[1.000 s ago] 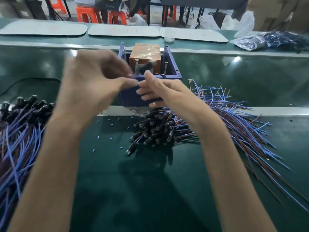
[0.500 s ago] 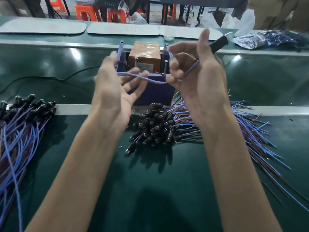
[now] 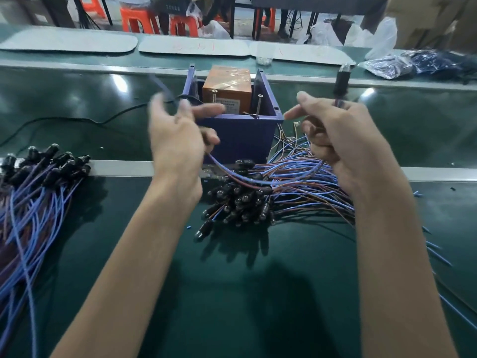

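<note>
- The right grip is closed round a lead. Its fingers are curled tight and the thumb points up and to the left.
- The lead's black cap stands upright just above that fist, with its clear tip on top.
- The left grip holds the other stretch of the lead in its curled lower fingers, with the thumb stretched toward the box. This hand is blurred.
- The lead is a thin blue and brown pair. It leaves the bottom of the right fist and sags in a shallow arc to the left grip. Its free end rises, blurred, above the left fingers.
- The arc hangs in the air in front of the box, just over the pile of like leads on the table.
- Half a second ago the hands were close together, with the lead nearly straight between them at the box's rim. Now the right grip has moved right and lower, the lead droops, and the cap stands upright rather than tilted.
- A second bundle lies at the far left, well apart.
</note>
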A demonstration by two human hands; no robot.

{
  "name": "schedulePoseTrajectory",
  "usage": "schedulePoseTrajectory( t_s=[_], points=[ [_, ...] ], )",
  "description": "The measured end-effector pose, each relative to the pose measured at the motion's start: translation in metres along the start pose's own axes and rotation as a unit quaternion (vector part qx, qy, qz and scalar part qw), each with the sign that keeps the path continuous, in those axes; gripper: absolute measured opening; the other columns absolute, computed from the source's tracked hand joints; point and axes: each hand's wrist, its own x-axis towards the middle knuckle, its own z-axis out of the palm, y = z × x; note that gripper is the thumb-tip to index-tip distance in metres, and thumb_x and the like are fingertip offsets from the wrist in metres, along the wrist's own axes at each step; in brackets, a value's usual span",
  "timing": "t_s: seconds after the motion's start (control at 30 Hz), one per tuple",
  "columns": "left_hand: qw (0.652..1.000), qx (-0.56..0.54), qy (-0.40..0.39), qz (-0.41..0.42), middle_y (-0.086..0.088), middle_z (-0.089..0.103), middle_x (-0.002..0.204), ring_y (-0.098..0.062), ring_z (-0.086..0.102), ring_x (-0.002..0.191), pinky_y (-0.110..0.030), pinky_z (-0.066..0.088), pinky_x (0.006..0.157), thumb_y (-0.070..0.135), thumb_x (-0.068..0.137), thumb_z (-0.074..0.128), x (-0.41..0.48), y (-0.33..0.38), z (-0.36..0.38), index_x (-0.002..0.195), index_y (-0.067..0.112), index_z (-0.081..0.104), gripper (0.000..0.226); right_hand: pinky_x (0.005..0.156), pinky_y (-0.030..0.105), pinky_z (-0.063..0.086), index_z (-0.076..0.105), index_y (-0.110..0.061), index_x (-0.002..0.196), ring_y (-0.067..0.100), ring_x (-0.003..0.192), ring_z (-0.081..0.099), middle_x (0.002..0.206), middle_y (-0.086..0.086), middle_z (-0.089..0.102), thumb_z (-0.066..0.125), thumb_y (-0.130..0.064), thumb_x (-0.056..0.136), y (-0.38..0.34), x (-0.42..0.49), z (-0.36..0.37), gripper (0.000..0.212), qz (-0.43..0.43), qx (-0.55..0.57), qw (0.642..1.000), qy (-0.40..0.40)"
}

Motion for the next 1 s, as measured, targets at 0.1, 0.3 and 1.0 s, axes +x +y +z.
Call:
schedulePoseTrajectory(
  t_s=[0.1, 0.3, 1.0],
  points=[
    [0.98, 0.126, -0.154, -0.012, 0.006, 0.071, 0.063, -0.003, 0.046, 0.033, -0.012, 0.033, 0.038, 0.012, 0.104, 0.037, -0.011, -0.006, 0.01, 0.099, 0.019, 0.059, 0.024, 0.034, 0.012, 0.022, 0.074, -0.013, 0.079, 0.002, 0.041, 0.031, 0.06, -0.004, 0.061, 0.064, -0.029, 0.09, 0.007, 0.002, 0.006, 0.022, 0.003, -0.025, 1.0, -0.005],
    [0.934, 0.174, -0.307, -0.05, 0.004, 0.069, 0.074, 0.001, 0.063, 0.05, -0.008, 0.044, 0.047, 0.008, 0.103, 0.039, -0.023, -0.009, 0.011, 0.095, 0.008, 0.063, 0.026, 0.047, 0.016, 0.028, 0.075, -0.012, 0.075, 0.003, 0.045, 0.041, 0.047, -0.006, 0.054, 0.075, -0.018, 0.079, 0.019, 0.003, 0.016, 0.007, 0.025, -0.006, 0.998, -0.056],
    [0.903, 0.288, -0.315, -0.038, 0.005, 0.071, 0.066, 0.001, 0.053, 0.048, -0.009, 0.044, 0.052, 0.01, 0.1, 0.048, 0.001, -0.007, -0.014, 0.091, 0.02, 0.069, 0.025, 0.035, 0.007, 0.03, 0.07, -0.009, 0.079, 0.001, 0.044, 0.055, 0.063, 0.001, 0.07, 0.066, -0.01, 0.088, 0.019, 0.007, 0.026, 0.01, 0.017, 0.154, 0.988, -0.006]
  ],
)
